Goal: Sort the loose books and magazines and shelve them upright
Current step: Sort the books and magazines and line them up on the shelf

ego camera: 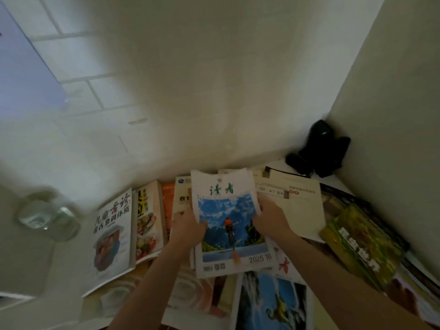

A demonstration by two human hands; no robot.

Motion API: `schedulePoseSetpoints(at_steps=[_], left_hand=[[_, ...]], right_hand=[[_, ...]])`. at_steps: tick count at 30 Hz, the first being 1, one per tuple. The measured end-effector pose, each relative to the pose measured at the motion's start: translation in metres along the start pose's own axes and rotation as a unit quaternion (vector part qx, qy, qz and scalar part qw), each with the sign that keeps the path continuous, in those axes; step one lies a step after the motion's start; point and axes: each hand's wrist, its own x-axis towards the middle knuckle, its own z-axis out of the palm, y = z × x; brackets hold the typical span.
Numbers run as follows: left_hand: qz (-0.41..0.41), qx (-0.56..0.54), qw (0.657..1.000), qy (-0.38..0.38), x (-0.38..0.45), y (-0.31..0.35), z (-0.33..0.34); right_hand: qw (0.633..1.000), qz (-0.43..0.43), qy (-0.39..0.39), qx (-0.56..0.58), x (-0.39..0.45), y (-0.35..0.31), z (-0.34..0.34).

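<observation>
Magazine with cyclist cover (231, 225), lower centre of frame: gripped by my left hand (188, 227) at its left edge and my right hand (271, 220) at its right, above the loose pile (297, 206). Risk, by my judgement: thin pages sagging, slipping from either grip.

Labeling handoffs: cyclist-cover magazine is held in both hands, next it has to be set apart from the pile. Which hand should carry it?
Probably the left hand: it wraps the cyclist magazine at mid-edge with the thumb on the cover. The right hand only presses its other edge.
</observation>
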Motion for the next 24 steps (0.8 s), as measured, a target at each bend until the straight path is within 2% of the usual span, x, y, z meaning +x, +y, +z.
schedulePoseSetpoints(at_steps=[3, 5, 8, 10, 12, 14, 16, 21, 24], left_hand=[[0.004, -0.023, 1.0, -0.001, 0.009, -0.007, 0.006], [-0.024, -0.106, 0.994, 0.011, 0.01, -0.003, 0.005], [-0.121, -0.236, 0.964, -0.004, 0.015, 0.003, -0.001], [-0.139, -0.277, 0.95, -0.039, 0.021, 0.008, -0.006], [-0.137, -0.301, 0.94, -0.08, 0.019, 0.015, -0.008], [-0.108, -0.319, 0.935, -0.107, 0.012, 0.021, -0.006], [-0.062, -0.326, 0.937, -0.112, 0.006, 0.025, -0.01], [0.135, -0.32, 0.937, -0.03, 0.006, 0.044, -0.066], [0.228, -0.312, 0.922, -0.017, 0.004, 0.045, -0.088]], right_hand=[[0.998, 0.037, -0.007, -0.054, 0.013, 0.006, 0.014], [0.997, 0.063, -0.016, -0.041, 0.022, 0.001, 0.008], [0.99, 0.135, -0.03, 0.026, 0.03, -0.001, -0.002], [0.979, 0.17, -0.022, 0.109, 0.034, 0.002, -0.005], [0.972, 0.176, -0.048, 0.145, 0.034, 0.005, -0.005], [0.978, 0.14, -0.07, 0.139, 0.029, 0.005, -0.002], [0.984, 0.082, -0.06, 0.149, 0.027, 0.003, -0.005], [0.976, -0.129, 0.032, 0.17, 0.024, -0.035, -0.035], [0.958, -0.194, 0.029, 0.208, 0.02, -0.054, -0.037]])
